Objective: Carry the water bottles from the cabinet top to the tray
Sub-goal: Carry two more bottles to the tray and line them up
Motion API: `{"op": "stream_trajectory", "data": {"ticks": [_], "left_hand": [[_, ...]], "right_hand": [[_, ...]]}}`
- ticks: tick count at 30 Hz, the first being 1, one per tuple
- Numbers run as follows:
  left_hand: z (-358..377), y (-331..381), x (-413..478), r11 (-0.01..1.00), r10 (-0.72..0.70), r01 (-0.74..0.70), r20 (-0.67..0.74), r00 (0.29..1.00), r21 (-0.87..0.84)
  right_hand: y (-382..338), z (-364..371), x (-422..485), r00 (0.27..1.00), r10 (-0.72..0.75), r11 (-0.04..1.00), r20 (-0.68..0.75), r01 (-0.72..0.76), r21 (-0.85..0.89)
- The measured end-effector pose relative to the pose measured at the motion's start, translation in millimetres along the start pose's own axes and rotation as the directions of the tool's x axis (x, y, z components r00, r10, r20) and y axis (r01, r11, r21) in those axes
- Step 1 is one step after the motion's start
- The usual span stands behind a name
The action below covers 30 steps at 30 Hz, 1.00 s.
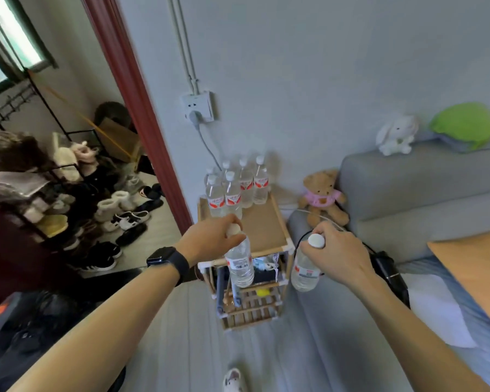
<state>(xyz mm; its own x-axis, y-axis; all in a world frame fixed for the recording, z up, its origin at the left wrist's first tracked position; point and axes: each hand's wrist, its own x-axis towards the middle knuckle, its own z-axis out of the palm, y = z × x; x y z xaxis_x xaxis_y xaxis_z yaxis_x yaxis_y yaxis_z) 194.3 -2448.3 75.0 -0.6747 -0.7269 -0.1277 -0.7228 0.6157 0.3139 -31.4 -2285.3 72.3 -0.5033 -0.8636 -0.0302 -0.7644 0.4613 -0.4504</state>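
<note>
Holding one water bottle by its neck, the left hand [210, 239] has its fingers wrapped tight just under the cap. That left bottle [239, 263] hangs straight down in front of the small wooden cabinet [269, 227]. The right hand [334, 250] is closed around the neck of a second one, and this right bottle [304, 271] hangs down too, off to the side of the cabinet. I think a grip by the neck lets each bottle swing free, so one person can carry two at once.

Five or six more bottles [236, 188] stand close together at the back of the cabinet top, near the wall. So the job looks only partly done. No tray shows in this head view, so I cannot tell where it is.

A teddy bear [323, 196] sits on the grey sofa [408, 176] just beside the cabinet. A black cable [300, 241] lies close to the right hand and could catch the bottle. A plug [194, 116] sits in the wall socket above. Lots of shoes [125, 219] cover the floor through the doorway on the left, so walking that way needs care. A smartwatch [167, 260] is on the left wrist.
</note>
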Motion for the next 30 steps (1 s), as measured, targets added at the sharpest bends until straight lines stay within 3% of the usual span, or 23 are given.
{"op": "stream_trajectory", "data": {"ticks": [3, 8, 14, 18, 22, 30], "left_hand": [[9, 2, 49, 0.999, 0.030, -0.031, 0.026, 0.999, 0.029], [20, -7, 123, 0.998, 0.058, -0.059, 0.063, 0.996, 0.013], [20, -15, 201, 0.991, -0.015, 0.016, 0.007, 1.000, -0.134], [28, -19, 234, 0.993, -0.069, 0.071, 0.026, 0.997, -0.094], [29, -21, 258, 0.974, -0.163, 0.161, -0.001, 0.987, -0.158], [23, -16, 281, 0.963, -0.267, 0.267, 0.009, 0.964, -0.036]], "right_hand": [[10, 8, 48, 0.999, 0.032, 0.998, 0.026, -0.033, 0.053], [12, 25, 118, 0.994, 0.024, 1.000, 0.108, -0.023, -0.010], [7, 34, 194, 0.997, 0.033, 0.997, 0.075, -0.038, 0.067], [8, 50, 231, 0.997, -0.006, 0.997, 0.078, -0.001, 0.080], [9, 63, 275, 0.989, -0.063, 0.997, 0.137, 0.056, 0.056], [2, 75, 331, 0.954, -0.208, 0.977, 0.218, 0.193, 0.091]]}}
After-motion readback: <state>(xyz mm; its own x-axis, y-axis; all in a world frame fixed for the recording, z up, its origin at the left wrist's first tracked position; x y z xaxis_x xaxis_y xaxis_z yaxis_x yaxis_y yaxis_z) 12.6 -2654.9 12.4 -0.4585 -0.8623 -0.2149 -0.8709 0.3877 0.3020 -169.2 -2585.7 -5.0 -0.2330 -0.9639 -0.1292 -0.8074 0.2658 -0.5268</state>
